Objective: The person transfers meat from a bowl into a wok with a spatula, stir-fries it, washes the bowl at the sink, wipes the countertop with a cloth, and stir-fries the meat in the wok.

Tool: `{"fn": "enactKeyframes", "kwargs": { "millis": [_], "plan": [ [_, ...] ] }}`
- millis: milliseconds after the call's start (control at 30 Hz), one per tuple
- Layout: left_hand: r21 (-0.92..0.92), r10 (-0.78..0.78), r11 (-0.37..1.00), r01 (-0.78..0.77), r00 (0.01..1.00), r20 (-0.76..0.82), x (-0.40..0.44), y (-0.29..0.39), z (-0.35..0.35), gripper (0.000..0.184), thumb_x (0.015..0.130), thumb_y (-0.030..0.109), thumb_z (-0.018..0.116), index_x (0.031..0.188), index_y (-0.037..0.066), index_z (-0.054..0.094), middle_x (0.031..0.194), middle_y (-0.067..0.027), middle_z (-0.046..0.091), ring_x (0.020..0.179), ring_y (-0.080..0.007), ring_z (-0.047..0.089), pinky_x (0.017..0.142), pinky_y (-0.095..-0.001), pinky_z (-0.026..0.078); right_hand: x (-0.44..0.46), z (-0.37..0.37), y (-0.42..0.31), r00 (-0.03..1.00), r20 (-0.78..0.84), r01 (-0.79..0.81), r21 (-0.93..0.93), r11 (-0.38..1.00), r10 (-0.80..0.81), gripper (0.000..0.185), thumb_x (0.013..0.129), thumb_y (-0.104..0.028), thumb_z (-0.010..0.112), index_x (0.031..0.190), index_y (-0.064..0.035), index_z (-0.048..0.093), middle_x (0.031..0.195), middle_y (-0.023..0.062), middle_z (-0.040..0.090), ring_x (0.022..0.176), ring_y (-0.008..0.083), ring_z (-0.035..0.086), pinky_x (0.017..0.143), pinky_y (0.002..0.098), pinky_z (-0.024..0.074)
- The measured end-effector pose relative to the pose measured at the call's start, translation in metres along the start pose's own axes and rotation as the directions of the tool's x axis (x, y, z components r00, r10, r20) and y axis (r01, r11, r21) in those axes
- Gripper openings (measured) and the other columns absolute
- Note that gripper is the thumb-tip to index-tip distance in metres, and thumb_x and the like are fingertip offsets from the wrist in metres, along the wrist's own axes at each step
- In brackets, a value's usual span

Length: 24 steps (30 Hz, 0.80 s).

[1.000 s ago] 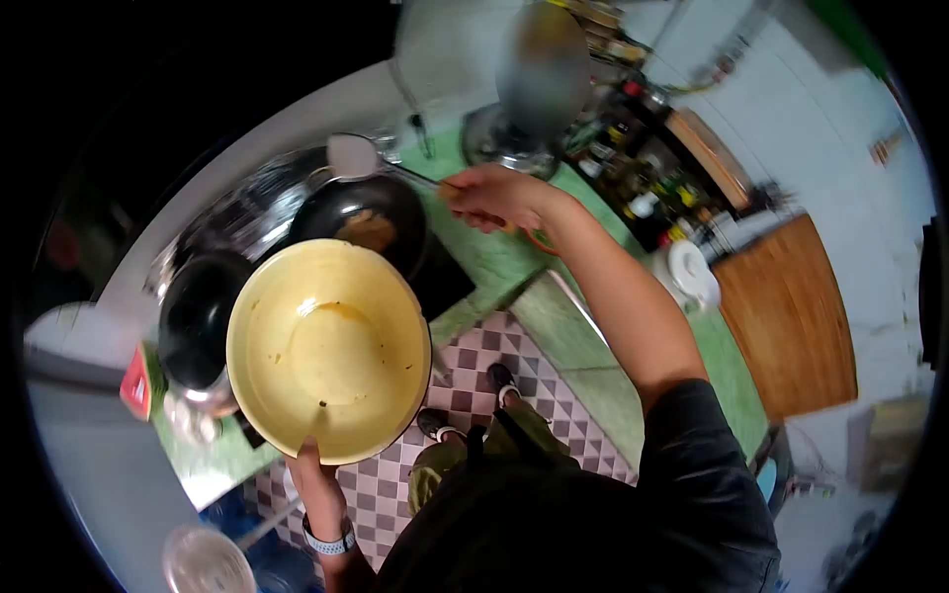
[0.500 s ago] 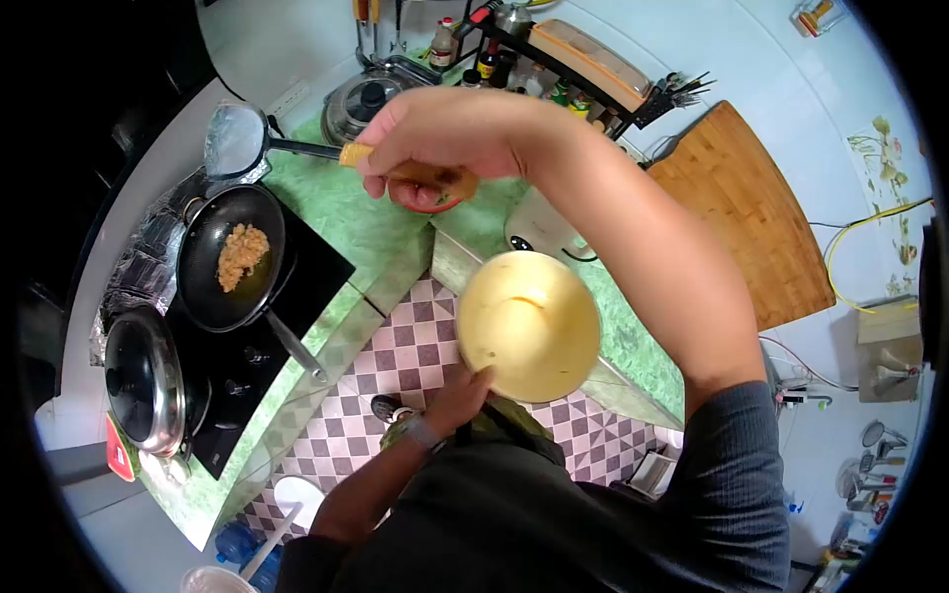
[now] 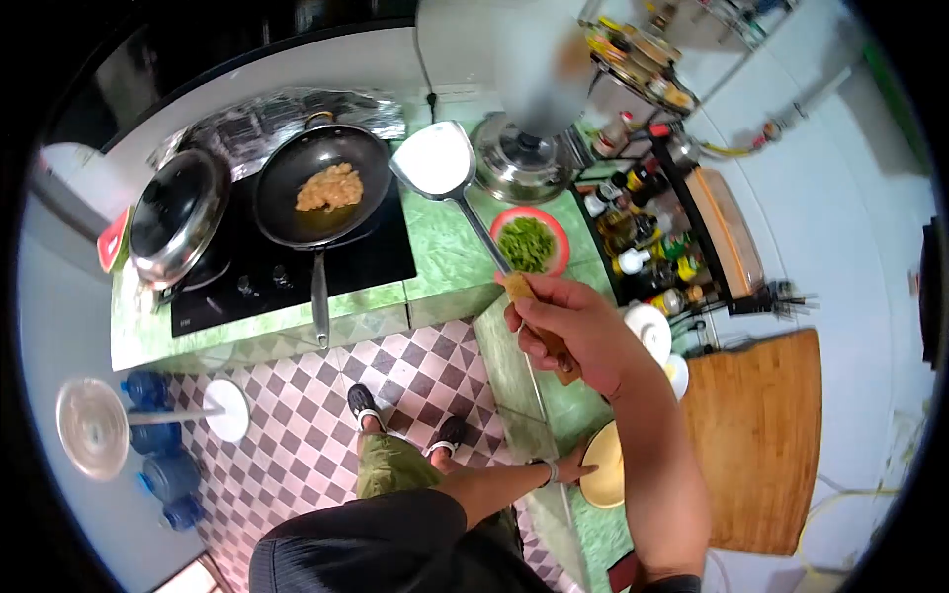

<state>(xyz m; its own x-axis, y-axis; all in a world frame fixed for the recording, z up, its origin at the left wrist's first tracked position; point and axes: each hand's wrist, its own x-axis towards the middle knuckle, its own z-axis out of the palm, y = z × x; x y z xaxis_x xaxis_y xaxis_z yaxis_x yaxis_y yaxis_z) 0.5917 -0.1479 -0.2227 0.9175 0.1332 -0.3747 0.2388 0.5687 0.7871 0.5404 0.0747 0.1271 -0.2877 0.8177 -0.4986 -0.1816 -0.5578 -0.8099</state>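
Observation:
My right hand [image 3: 568, 331] is wrapped round the wooden handle of a wok spatula [image 3: 435, 163], its metal blade raised in the air over the counter beside the stove. Low on the right, my left hand [image 3: 569, 465] grips the rim of a yellow bowl [image 3: 605, 472] at the counter; my right forearm covers part of that bowl. On the black cooktop [image 3: 257, 292] sits a frying pan [image 3: 282, 212] with a clump of pale brown meat [image 3: 331, 188] and some oil. Just beyond my right hand, a red-rimmed dish [image 3: 561, 247] contains chopped green vegetables [image 3: 526, 244].
A lidded pot [image 3: 178, 217] stands left of the pan, and another lidded pot [image 3: 524, 163] is at the back. The seasoning rack [image 3: 702, 222] with several bottles lines the wall. At right lies a wooden cutting board [image 3: 756, 440]. The pan's handle [image 3: 319, 296] juts past the counter edge.
The view has turned. The yellow bowl has gone from in front of my body to the right-hand counter, with my left hand on it. My right hand still holds the spatula.

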Motion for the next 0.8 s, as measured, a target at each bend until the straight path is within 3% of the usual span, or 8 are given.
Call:
{"fn": "enactKeyframes", "kwargs": {
  "millis": [67,133,300,333,367,400,467,800],
  "plan": [
    [0.148,0.155,0.981,-0.122,0.958,-0.242,0.050,-0.063,0.002,0.102,0.093,0.047,0.056,0.149,0.009,-0.021,0.134,-0.0228,0.048,0.104,-0.0294,0.058,0.093,-0.0408,0.047,0.012,0.007,-0.002,0.998,0.061,-0.024,-0.023,0.999,0.026,0.042,0.097,-0.010,0.052,0.137,-0.0022,0.045,0.092,0.0048,0.056,0.063,0.0088,0.048,0.049,0.0221,0.0368],
    [0.266,-0.260,0.925,0.272,0.962,-0.082,-0.022,0.001,-0.025,0.083,0.096,0.047,0.052,0.153,0.007,0.006,0.121,-0.0201,0.056,0.102,-0.0260,0.058,0.087,-0.0409,0.048,0.030,0.018,-0.004,0.998,0.048,-0.029,-0.027,0.999,0.030,0.041,0.096,-0.009,0.052,0.136,-0.0013,0.046,0.090,0.0048,0.056,0.062,0.0092,0.047,0.051,0.0225,0.0370],
    [-0.284,0.299,0.916,-0.283,0.954,0.012,-0.200,-0.055,-0.226,0.050,0.100,0.026,0.048,0.144,0.006,0.036,0.133,-0.0125,0.052,0.124,-0.0214,0.051,0.105,-0.0357,0.040,0.100,0.030,-0.014,0.998,-0.057,-0.003,-0.411,0.912,-0.022,0.025,0.095,-0.010,0.054,0.117,0.0007,0.049,0.096,0.0127,0.064,0.075,0.0196,0.064,0.065,0.0314,0.0548],
    [-0.263,-0.090,0.965,0.011,0.953,-0.290,-0.258,-0.019,-0.249,0.050,0.100,0.026,0.046,0.145,0.007,0.035,0.126,-0.0108,0.059,0.120,-0.0202,0.054,0.102,-0.0355,0.042,0.115,0.033,-0.019,0.999,-0.045,0.003,-0.420,0.908,-0.024,0.025,0.095,-0.010,0.054,0.117,0.0007,0.049,0.096,0.0127,0.064,0.075,0.0196,0.064,0.065,0.0314,0.0548],
    [-0.172,0.262,0.917,-0.360,0.868,-0.422,-0.304,-0.040,-0.276,0.045,0.101,0.026,0.039,0.142,0.007,0.039,0.122,-0.0125,0.062,0.113,-0.0224,0.059,0.097,-0.0351,0.048,0.132,0.035,-0.024,0.996,-0.079,-0.004,-0.483,0.876,-0.038,0.022,0.094,-0.007,0.055,0.112,0.0019,0.046,0.096,0.0156,0.064,0.073,0.0213,0.065,0.063,0.0332,0.0565],
    [-0.253,-0.039,0.949,-0.187,0.728,-0.684,-0.361,0.053,-0.253,0.043,0.102,0.028,0.032,0.138,0.006,0.041,0.117,-0.0139,0.064,0.106,-0.0232,0.063,0.094,-0.0353,0.051,0.150,0.037,-0.030,0.993,-0.106,-0.010,-0.545,0.838,-0.057,0.020,0.092,-0.005,0.055,0.107,0.0031,0.044,0.095,0.0184,0.063,0.071,0.0230,0.065,0.062,0.0351,0.0582],
    [-0.328,-0.021,0.847,-0.418,0.590,-0.807,-0.401,0.065,-0.278,0.046,0.102,0.034,0.030,0.133,0.004,0.046,0.114,-0.0157,0.063,0.106,-0.0242,0.063,0.095,-0.0379,0.052,0.188,0.041,-0.046,0.983,-0.182,-0.109,-0.646,0.755,-0.014,0.017,0.093,-0.004,0.055,0.104,0.0006,0.044,0.092,0.0191,0.063,0.070,0.0250,0.067,0.060,0.0359,0.0595],
    [-0.407,0.115,0.641,-0.651,0.605,-0.787,-0.390,0.131,-0.322,0.044,0.096,0.048,0.051,0.119,0.011,0.050,0.088,-0.0046,0.059,0.079,-0.0159,0.062,0.066,-0.0322,0.054,0.309,0.098,-0.095,0.913,-0.389,-0.406,-0.896,0.183,0.120,0.023,0.098,-0.024,0.052,0.104,-0.0010,0.053,0.073,0.0130,0.065,0.054,0.0206,0.064,0.044,0.0328,0.0511]
  ]
}}
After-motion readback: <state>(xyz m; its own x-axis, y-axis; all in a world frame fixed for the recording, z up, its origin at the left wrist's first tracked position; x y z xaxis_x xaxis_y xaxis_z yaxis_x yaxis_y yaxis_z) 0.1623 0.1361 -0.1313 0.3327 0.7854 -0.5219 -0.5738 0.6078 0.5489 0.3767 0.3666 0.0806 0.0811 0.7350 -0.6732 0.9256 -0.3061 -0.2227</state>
